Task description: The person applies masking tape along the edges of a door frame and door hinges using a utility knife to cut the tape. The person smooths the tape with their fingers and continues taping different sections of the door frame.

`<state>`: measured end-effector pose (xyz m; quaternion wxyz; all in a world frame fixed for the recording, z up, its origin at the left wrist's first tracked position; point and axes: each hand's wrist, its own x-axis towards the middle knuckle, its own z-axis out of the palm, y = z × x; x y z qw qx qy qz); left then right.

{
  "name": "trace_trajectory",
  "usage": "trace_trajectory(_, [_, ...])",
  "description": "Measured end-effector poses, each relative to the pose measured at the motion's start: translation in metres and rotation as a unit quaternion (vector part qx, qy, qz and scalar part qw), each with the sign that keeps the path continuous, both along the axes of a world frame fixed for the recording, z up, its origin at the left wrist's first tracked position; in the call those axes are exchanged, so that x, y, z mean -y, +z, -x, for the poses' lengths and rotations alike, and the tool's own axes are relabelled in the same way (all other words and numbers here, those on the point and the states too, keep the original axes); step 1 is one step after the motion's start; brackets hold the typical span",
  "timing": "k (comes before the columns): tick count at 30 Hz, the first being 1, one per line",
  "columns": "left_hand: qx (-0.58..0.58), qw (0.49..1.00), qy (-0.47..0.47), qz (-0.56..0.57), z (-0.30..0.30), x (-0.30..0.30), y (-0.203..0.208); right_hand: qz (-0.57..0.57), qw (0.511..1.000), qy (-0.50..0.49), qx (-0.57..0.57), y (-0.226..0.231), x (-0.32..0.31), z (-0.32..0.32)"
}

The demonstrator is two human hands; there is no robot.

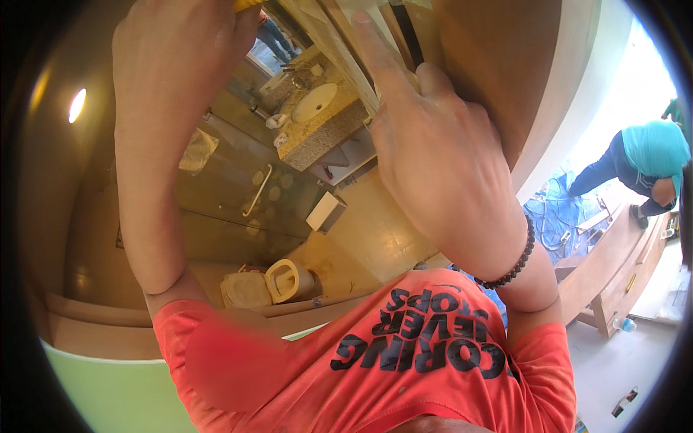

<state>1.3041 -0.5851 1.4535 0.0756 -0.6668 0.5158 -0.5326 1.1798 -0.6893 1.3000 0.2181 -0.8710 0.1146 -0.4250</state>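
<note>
My left hand (180, 50) is raised at the upper left, its fingers closed and partly cut off by the top edge. A sliver of a yellow object (247, 3) shows at its fingertips; its kind cannot be made out. My right hand (444, 148), with a dark bead bracelet on the wrist, lies against a pale wooden frame (336, 32) at the top. Its index finger is stretched out along the frame, while the other fingers bend beside a black strip (408, 32). A brown wooden panel (498, 61) stands right of that hand.
Beyond the frame is a bathroom with a granite vanity (328, 130), sink (315, 102), toilet (286, 281) and white box (326, 211). At right a person in a teal shirt (653, 148) bends over near wooden boards (606, 252) and blue sheeting (556, 216). A bottle (624, 325) lies nearby.
</note>
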Motion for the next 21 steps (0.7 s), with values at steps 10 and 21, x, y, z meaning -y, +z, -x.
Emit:
trace_trajectory(10, [0.032, 0.998, 0.055, -0.003, 0.008, -0.001, 0.001, -0.015, 1.0, 0.013, 0.002, 0.004, 0.004, 0.005])
trace_trajectory(21, [-0.02, 0.999, 0.044, -0.02, 0.007, -0.006, 0.0, -0.025, 0.998, 0.012, -0.05, 0.007, 0.003, 0.003])
